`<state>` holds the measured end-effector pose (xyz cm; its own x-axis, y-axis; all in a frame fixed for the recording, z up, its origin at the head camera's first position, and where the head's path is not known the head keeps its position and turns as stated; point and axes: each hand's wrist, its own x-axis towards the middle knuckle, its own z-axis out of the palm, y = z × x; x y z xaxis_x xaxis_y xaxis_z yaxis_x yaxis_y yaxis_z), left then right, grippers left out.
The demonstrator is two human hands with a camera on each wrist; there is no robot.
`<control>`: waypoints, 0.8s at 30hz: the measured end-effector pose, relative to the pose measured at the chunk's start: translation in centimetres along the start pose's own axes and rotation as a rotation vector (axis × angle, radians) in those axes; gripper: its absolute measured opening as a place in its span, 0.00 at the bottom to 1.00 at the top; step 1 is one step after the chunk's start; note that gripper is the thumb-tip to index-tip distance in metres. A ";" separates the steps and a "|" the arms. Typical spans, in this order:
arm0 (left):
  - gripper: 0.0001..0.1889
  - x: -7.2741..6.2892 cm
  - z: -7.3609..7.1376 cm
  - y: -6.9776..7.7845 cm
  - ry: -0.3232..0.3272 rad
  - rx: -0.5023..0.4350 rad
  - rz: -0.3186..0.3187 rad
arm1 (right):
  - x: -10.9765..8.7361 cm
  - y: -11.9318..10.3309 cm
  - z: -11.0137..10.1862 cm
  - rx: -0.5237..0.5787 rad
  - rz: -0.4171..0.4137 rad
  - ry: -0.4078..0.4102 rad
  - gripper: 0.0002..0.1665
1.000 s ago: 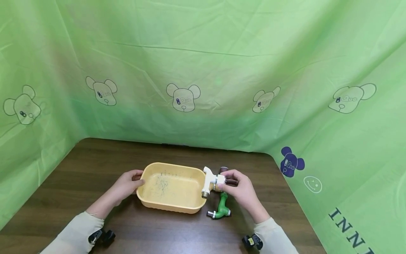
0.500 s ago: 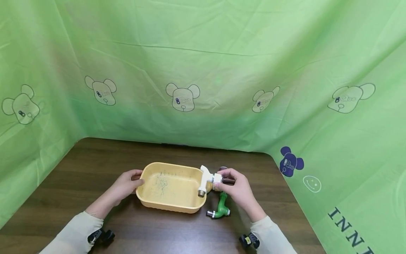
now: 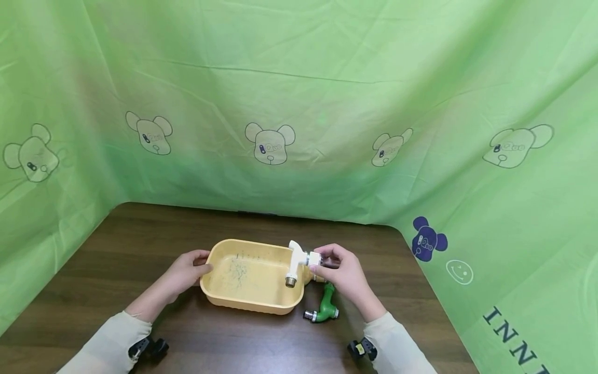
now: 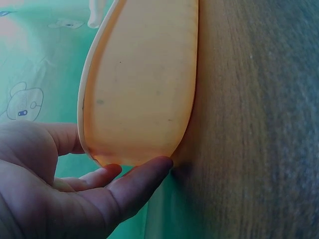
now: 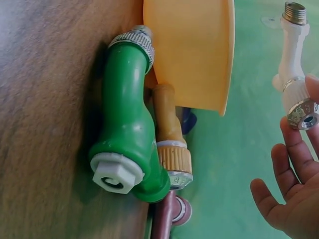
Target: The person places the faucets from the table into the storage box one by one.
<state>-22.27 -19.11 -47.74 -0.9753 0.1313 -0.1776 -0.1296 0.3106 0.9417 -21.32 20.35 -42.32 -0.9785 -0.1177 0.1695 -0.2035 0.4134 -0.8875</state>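
Note:
In the head view my left hand (image 3: 187, 271) holds the left end of a yellow plastic tub (image 3: 252, 305), with the thumb at its rim. The left wrist view shows the fingertips against the tub's end wall. My right hand (image 3: 347, 272) pinches a white tap (image 3: 294, 265) by its squarish end; its threaded brass end points down over the right part of the tub, above the tub floor. A green tap (image 3: 328, 304) lies on the table below the right hand. Beside it lie a tan tap (image 5: 172, 129) and a maroon tap (image 5: 162, 216), largely hidden in the head view.
Everything stands on a dark wooden table (image 3: 233, 343). Dark specks mark the tub's floor. A green printed cloth (image 3: 299, 182) hangs behind the table and along both sides.
My right hand has moved left with the white tap, from the tub's right rim to above its inside. The left hand, tub and green tap have stayed put.

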 end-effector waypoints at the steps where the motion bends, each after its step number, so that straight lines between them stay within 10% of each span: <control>1: 0.27 0.0 0.0 0.0 0.004 0.000 -0.002 | 0.0 -0.1 0.1 0.000 -0.004 -0.002 0.22; 24: 0.28 -0.2 0.0 0.2 -0.001 0.012 -0.005 | 0.9 -1.5 1.5 -0.037 -0.042 -0.008 0.22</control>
<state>-22.13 -19.08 -47.52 -0.9743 0.1310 -0.1830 -0.1328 0.3221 0.9374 -21.82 18.25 -41.46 -0.9689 -0.1424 0.2024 -0.2452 0.4415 -0.8631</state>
